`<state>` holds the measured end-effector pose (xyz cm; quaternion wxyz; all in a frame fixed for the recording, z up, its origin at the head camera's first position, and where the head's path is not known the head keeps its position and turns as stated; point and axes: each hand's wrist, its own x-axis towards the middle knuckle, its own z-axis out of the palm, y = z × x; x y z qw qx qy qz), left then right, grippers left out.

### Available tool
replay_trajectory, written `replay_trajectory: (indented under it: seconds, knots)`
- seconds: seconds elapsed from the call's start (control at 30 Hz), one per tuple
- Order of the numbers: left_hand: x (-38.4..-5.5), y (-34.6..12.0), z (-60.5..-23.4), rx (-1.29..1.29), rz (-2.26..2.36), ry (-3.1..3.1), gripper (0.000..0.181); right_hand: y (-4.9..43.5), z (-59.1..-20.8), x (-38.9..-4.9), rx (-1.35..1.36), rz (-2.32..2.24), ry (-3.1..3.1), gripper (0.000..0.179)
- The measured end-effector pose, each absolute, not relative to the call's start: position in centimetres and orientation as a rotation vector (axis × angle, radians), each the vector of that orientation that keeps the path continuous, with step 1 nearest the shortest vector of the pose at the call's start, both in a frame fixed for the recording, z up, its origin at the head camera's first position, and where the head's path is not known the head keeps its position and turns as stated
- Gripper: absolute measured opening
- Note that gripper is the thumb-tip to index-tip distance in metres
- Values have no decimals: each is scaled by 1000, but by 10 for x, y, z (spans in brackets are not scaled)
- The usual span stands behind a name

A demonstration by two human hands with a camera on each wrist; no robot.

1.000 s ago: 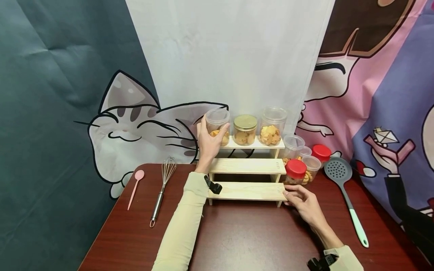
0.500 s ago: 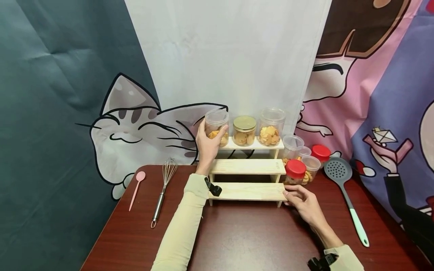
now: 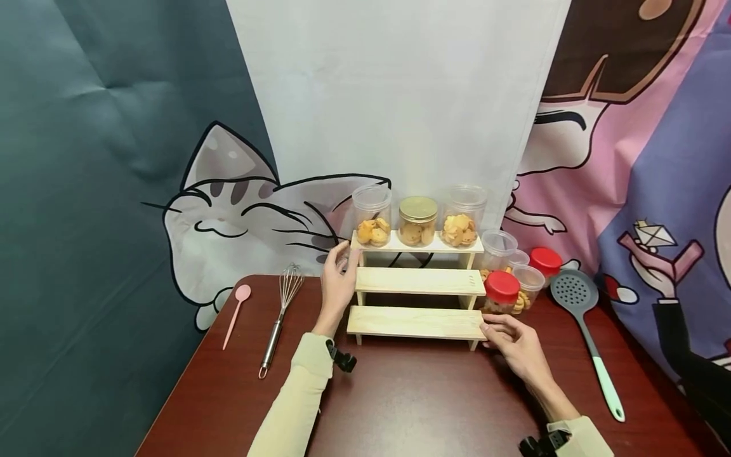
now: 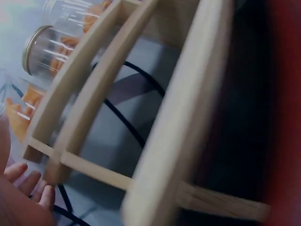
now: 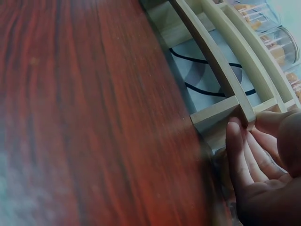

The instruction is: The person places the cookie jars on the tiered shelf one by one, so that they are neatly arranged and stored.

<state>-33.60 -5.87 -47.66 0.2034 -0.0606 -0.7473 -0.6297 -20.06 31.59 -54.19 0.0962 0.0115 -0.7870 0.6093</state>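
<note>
A three-step wooden display rack (image 3: pixel 417 322) stands on the table. On its top step are a clear-lidded jar of cookies (image 3: pixel 372 216), a gold-lidded jar (image 3: pixel 418 222) and another clear-lidded jar (image 3: pixel 464 216). My left hand (image 3: pixel 338 282) is beside the rack's left end, below the clear-lidded jar, holding nothing. In the left wrist view its loosely bent fingers (image 4: pixel 30 183) lie close to the step ends; whether they touch is unclear. My right hand (image 3: pixel 516 349) pinches the right end of the bottom step, thumb and fingers meeting at its corner in the right wrist view.
Right of the rack cluster several cookie tubs, among them a red-lidded jar (image 3: pixel 501 291) and a clear tub (image 3: pixel 526 285). A slotted turner (image 3: pixel 585 317) lies farther right. On the left lie a whisk (image 3: pixel 278 327) and a pink spoon (image 3: pixel 235 314). A printed curtain (image 3: pixel 411 95) hangs behind.
My left hand has let go of the left clear-lidded jar and dropped down beside the rack's left end. The jar stays on the top step. My right hand keeps its place.
</note>
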Motion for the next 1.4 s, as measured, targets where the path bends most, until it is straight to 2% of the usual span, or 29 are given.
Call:
replay_trajectory:
  seconds: [0.17, 0.37, 0.53, 0.67, 0.77, 1.03, 1.4]
  knots:
    - [-312, -70, -500, -51, -1761, -2188, 40, 317, -527, -195, -4, 1391, -2432, 25]
    - [-293, -80, -520, 50, -1759, -2331, 29, 320, -495, -199, -48, 1203, -2295, 20]
    - [-287, -83, -527, 31, -1746, -2409, 24, 328, -473, -215, 24, 961, -2261, 38]
    - [-285, -84, -530, 23, -1753, -2413, 21, 334, -472, -230, 127, 784, -2317, 62]
    - [-283, -85, -533, 25, -1752, -2425, 17, 338, -476, -236, 126, 706, -2385, 73]
    - [-277, -85, -536, -2, -1715, -2441, 12, 341, -481, -237, 89, 682, -2452, 78]
    - [-272, -84, -532, -22, -1685, -2455, 10, 342, -479, -234, 78, 957, -2429, 77]
